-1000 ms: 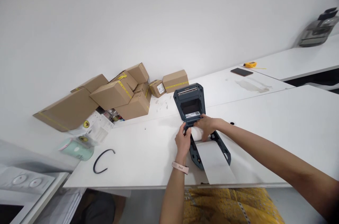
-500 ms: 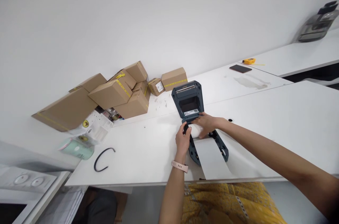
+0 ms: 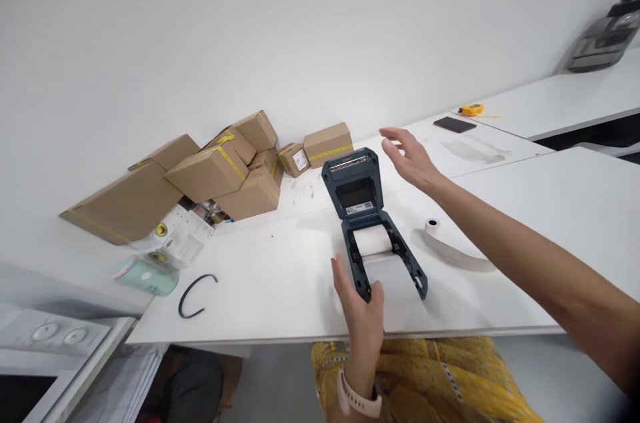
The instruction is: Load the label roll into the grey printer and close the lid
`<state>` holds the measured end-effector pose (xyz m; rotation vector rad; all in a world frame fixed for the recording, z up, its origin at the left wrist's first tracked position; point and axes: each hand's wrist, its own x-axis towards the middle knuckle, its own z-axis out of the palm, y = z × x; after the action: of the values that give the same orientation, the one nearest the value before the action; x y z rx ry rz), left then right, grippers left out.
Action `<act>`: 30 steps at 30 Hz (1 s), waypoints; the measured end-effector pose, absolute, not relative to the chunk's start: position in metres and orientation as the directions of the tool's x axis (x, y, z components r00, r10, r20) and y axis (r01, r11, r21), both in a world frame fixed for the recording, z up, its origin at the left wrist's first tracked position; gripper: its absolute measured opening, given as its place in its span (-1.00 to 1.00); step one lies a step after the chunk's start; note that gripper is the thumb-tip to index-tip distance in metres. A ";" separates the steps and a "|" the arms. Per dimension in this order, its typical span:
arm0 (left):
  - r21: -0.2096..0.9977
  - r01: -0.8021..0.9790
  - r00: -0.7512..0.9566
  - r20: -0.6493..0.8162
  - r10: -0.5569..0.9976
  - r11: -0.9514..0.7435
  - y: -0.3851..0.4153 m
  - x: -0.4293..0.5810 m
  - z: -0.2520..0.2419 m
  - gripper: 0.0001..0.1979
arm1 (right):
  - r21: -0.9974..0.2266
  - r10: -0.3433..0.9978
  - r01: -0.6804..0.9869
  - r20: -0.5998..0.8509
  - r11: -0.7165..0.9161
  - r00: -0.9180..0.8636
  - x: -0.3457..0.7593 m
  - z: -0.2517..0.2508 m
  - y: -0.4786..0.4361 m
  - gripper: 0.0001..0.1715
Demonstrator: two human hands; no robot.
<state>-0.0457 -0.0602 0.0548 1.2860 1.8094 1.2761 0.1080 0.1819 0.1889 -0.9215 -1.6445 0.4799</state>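
A dark label printer [image 3: 353,186] stands with its lid raised on the white table. A white paper roll [image 3: 373,240] sits inside it, and its strip [image 3: 395,286] runs out toward the table's front edge. My left hand [image 3: 360,306], with a pink band at the wrist, is at the printer's front left corner, fingers apart. My right hand [image 3: 410,156] is raised to the right of the lid, holding nothing, fingers spread. A small paper roll [image 3: 433,226] with a loose tail lies right of the printer.
Cardboard boxes [image 3: 207,173] are piled at the back left. A black curved band [image 3: 183,300] and a green container [image 3: 150,276] are at the left. A phone [image 3: 455,124], a yellow tape measure [image 3: 471,110] and a clear jug [image 3: 600,43] are at the back right.
Both hands have come off the paper roll inside the printer. The right has risen beside the lid; the left has moved down toward the front. The small roll at the right is uncovered.
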 end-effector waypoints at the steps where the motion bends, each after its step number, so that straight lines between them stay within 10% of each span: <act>1: 0.860 0.509 -0.308 0.206 0.929 -0.022 -0.068 -0.044 0.061 -0.15 | -0.747 0.794 0.287 0.600 0.600 -0.099 0.102 0.195 0.189 -0.34; 5: 0.474 0.760 0.293 0.361 0.885 -0.445 -0.091 -0.041 0.066 -0.14 | -0.849 0.849 0.168 0.445 0.502 -0.286 0.076 0.206 0.210 -0.25; 9: 0.266 0.852 0.279 0.498 0.821 -0.451 -0.089 -0.038 0.038 -0.38 | -0.904 0.869 0.127 0.341 0.407 -0.359 0.064 0.207 0.212 -0.27; 18: 0.291 0.881 0.043 0.735 0.676 -0.372 -0.093 -0.018 0.017 -0.63 | -0.748 0.723 0.130 0.560 0.651 -0.404 0.113 0.155 0.103 -0.63; 23: 0.276 0.884 0.039 0.761 0.647 -0.379 -0.096 -0.019 0.012 -0.69 | -0.438 0.514 0.272 0.695 0.857 -0.502 0.139 0.079 0.041 -0.45; 30: 0.245 0.883 0.024 0.828 0.560 -0.401 -0.092 -0.020 0.007 -0.75 | -0.302 0.415 0.297 0.773 0.906 -0.480 0.141 0.032 0.022 -0.46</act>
<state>-0.0195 -0.0921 0.0065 2.4601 1.8397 1.6536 0.1405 0.0221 0.0325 -0.5096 -2.1065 0.1549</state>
